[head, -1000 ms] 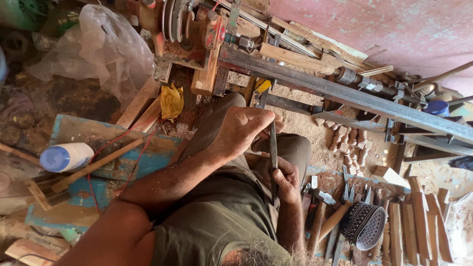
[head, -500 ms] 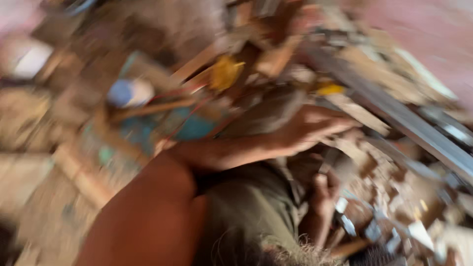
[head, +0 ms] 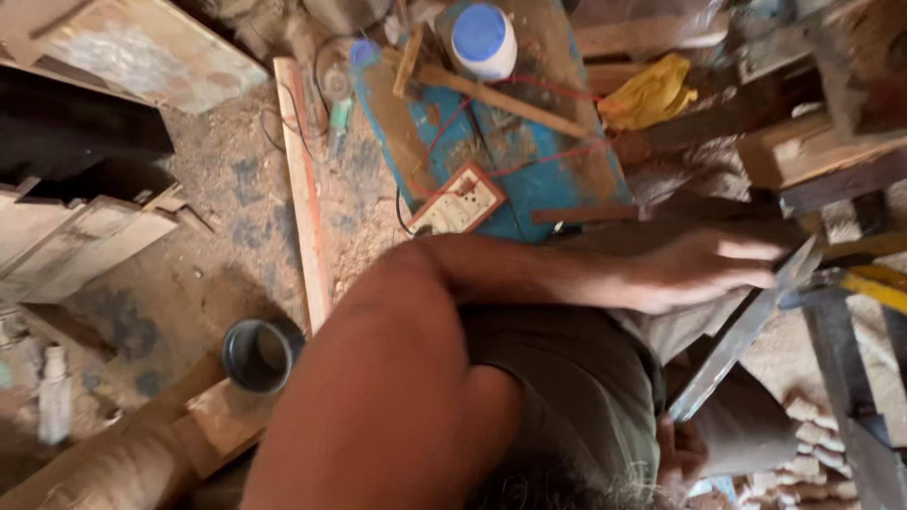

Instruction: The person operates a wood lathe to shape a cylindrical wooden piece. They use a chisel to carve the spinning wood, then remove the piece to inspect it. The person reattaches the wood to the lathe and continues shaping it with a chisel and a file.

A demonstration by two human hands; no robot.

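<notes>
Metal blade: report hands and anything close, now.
Left hand fingertips on the long metal blade's upper end. Right hand grips its lower end. Yellow-handled tool beside the tip.

Left hand (head: 704, 269) fingering upper end of long metal blade (head: 742, 331); right hand (head: 682, 451) gripping lower end, above sawdust-strewn floor (head: 236, 236).

the left arm stretched out across the body, its hand (head: 704, 269) flat with fingers extended. the right hand (head: 682, 451) sat low by the knee, fingers curled shut.
</notes>
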